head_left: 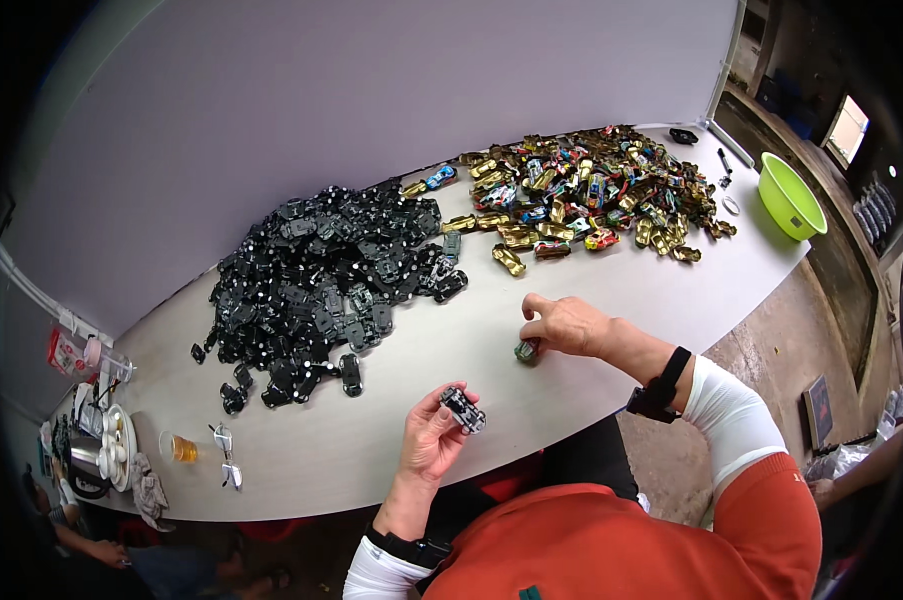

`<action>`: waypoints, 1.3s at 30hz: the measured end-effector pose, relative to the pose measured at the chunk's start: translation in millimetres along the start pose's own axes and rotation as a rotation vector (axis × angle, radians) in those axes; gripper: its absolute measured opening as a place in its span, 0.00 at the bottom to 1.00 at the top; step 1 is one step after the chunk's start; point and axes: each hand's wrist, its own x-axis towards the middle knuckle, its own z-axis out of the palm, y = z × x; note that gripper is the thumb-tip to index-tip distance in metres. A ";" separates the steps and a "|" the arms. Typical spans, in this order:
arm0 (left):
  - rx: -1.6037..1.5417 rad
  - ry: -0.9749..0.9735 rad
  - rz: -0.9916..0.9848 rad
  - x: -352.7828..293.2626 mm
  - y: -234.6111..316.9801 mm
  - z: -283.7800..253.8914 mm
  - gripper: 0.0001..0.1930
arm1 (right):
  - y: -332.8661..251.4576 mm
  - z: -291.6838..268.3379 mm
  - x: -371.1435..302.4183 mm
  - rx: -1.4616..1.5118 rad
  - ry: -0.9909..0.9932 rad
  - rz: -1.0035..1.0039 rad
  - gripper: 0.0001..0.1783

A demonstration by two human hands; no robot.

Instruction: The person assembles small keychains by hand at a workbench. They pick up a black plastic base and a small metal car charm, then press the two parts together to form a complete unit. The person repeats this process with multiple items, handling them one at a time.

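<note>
Held up over the table's front edge, a black and grey toy car chassis (pixel 463 410) is gripped between the thumb and fingers of my left hand (pixel 430 442). My right hand (pixel 572 328) is closed, fingers bent, on a small dark green toy car (pixel 528 350) at the tabletop; part of it is hidden under the fingers. To the left lies a big heap of black toy car chassis (pixel 312 280), with a single chassis (pixel 351 375) apart at its near edge. Behind my right hand spreads a pile of gold and multicoloured toy car bodies (pixel 582 190).
A lime green bowl (pixel 790 197) stands at the table's right end, near a black pen (pixel 724 161). At the left are eyeglasses (pixel 227 455), a glass of amber drink (pixel 180 447), a cup tray (pixel 120 440) and a cloth (pixel 150 492). A pale partition (pixel 372 90) rises behind.
</note>
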 end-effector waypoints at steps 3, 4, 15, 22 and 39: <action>0.071 0.010 0.141 -0.5 -0.7 9.8 0.19 | -29.8 0.6 -2.1 0.309 0.177 0.080 0.14; 0.092 0.015 0.182 0.7 0.4 13.5 0.19 | -42.8 -0.5 -1.6 0.438 0.225 0.116 0.15; 0.305 0.018 0.343 -3.8 16.3 42.2 0.21 | -108.2 -10.8 -7.0 1.278 0.300 0.128 0.11; 0.386 0.000 0.352 -3.9 15.3 46.8 0.21 | -114.5 -20.0 -9.9 1.087 0.300 0.145 0.12; 0.600 -0.091 0.453 -11.7 17.8 61.6 0.19 | -138.5 -34.2 -11.3 0.645 0.341 -0.066 0.21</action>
